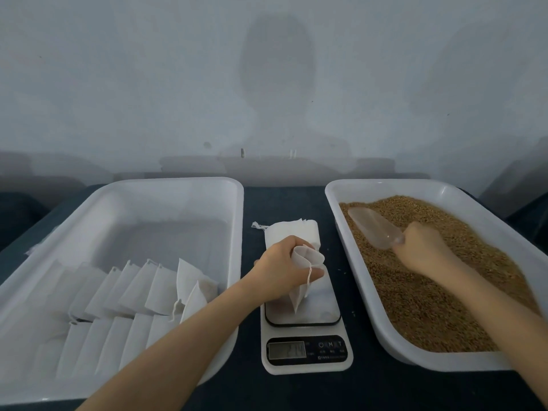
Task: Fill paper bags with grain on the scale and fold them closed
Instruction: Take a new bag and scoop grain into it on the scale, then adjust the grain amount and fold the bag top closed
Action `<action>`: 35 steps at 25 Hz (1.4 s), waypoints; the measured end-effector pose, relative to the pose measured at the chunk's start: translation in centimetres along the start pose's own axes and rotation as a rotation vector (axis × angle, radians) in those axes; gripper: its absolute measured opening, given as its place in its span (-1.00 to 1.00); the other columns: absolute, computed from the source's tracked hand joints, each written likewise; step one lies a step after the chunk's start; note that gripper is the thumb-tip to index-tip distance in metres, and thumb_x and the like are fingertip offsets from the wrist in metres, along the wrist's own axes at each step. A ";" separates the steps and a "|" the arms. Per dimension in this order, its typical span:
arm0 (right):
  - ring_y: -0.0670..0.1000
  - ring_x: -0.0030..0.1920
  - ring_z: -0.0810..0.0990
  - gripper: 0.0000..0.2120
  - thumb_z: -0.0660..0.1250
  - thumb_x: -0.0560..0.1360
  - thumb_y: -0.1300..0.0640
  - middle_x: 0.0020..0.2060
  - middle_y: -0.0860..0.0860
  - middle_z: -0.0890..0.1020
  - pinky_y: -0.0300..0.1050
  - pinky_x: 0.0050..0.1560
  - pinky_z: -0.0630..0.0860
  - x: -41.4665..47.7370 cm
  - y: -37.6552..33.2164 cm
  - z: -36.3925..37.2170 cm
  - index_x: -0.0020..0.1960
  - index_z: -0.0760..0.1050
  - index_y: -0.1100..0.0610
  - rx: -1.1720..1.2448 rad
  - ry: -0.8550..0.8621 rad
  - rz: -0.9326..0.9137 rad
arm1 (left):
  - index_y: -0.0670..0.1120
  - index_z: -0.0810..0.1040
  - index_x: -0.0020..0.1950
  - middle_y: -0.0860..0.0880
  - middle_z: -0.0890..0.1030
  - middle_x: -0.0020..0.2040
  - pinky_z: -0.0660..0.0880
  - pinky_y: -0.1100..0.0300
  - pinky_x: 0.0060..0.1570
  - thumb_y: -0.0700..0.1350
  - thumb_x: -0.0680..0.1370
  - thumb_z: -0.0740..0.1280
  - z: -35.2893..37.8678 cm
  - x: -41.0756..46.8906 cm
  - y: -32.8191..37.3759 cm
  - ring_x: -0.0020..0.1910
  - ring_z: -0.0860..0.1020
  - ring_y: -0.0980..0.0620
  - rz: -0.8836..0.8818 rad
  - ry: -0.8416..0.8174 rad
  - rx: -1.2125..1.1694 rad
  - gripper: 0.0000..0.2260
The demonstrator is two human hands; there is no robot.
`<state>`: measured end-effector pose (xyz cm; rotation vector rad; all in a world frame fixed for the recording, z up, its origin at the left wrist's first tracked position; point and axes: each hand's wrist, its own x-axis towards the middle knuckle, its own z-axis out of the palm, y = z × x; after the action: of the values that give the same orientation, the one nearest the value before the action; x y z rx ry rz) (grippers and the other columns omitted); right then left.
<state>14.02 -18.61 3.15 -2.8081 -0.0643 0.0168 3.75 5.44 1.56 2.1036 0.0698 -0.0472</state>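
Note:
My left hand (283, 264) grips a small white paper bag (301, 280) by its open mouth, and the bag's lower end rests on the platform of the white kitchen scale (305, 330). A thin string hangs from the bag. My right hand (424, 247) holds the handle of a clear plastic scoop (375, 226), whose bowl lies on the brown grain (439, 280) in the white tray on the right (350, 229). A stack of empty white bags (293, 229) lies just behind the scale.
A white tray on the left (189, 185) holds several folded white bags (124, 295) in rows at its near end. Both trays and the scale sit on a dark table (284, 200). A pale wall stands behind.

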 end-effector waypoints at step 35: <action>-0.21 -0.18 0.56 -0.94 0.34 0.51 0.15 -0.21 -0.15 0.60 -0.33 -0.14 0.50 -6.8 -8.7 0.8 -0.06 0.58 0.03 0.292 -0.069 -0.673 | -0.04 0.54 0.22 0.07 0.62 0.02 0.46 0.33 0.07 -0.17 0.53 0.36 -3.2 -0.2 0.1 0.03 0.56 0.13 0.035 -0.065 0.028 -0.74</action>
<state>6.81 -10.43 5.25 -2.3627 -0.9314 -0.0327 3.58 8.17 3.25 2.1288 -0.0072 -0.0961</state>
